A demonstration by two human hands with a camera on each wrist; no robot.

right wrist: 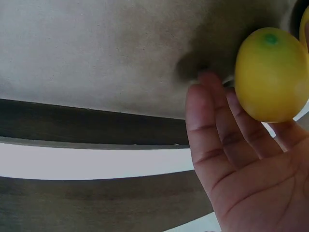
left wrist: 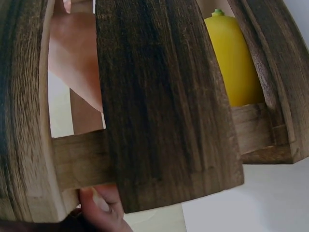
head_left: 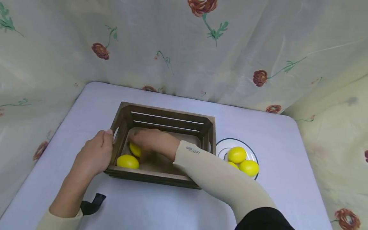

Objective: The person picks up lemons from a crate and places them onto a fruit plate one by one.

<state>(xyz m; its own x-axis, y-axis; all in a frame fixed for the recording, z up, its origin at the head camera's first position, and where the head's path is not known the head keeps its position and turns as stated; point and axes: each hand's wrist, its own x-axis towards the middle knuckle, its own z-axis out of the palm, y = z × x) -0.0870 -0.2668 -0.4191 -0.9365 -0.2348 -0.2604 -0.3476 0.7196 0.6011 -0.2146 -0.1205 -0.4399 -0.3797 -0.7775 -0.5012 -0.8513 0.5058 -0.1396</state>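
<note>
I see a pale lilac surface [head_left: 273,134] with rounded far corners, backed by flowered cloth on the far and side edges. A dark wooden crate [head_left: 169,119] with slatted walls sits directly on it, near the centre. Just right of the crate, touching or nearly so, a white plate [head_left: 253,153] with a dark rim rests on the surface. At the near left, a small black strap [head_left: 93,204] lies on it, partly hidden by a forearm.
</note>
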